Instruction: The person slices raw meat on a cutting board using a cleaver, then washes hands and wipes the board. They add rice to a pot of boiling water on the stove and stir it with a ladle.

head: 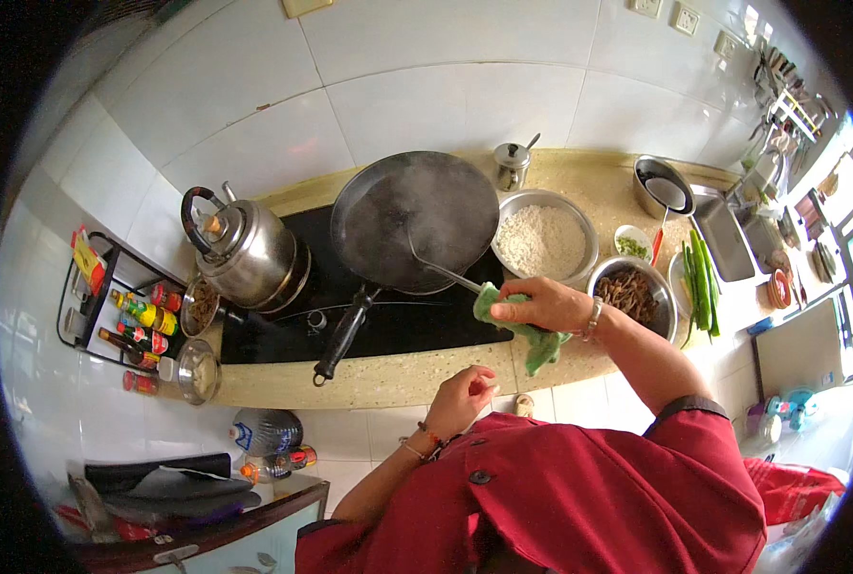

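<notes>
My right hand [541, 305] grips the handle of a metal cooking utensil [444, 271], together with a green cloth [538, 344] that hangs below my fingers. The utensil slants down over the near right rim of a dark wok [376, 215]; steam and the dark surface blur its working end. Steam rises from the wok, which stands on a black glass cooktop [412, 330] with its long black handle [347, 333] towards the front left. My left hand [461, 398] is loosely curled before my body, below the counter's front edge, with nothing visible in it.
A metal kettle [247, 251] stands left of the wok. Right of it are a bowl of white grains [541, 244], a bowl of brown strips [624, 294], chopped greens [631, 247] and green stalks [700, 287]. A sink [724, 240] lies farther right; bottled condiments [143, 316] stand left.
</notes>
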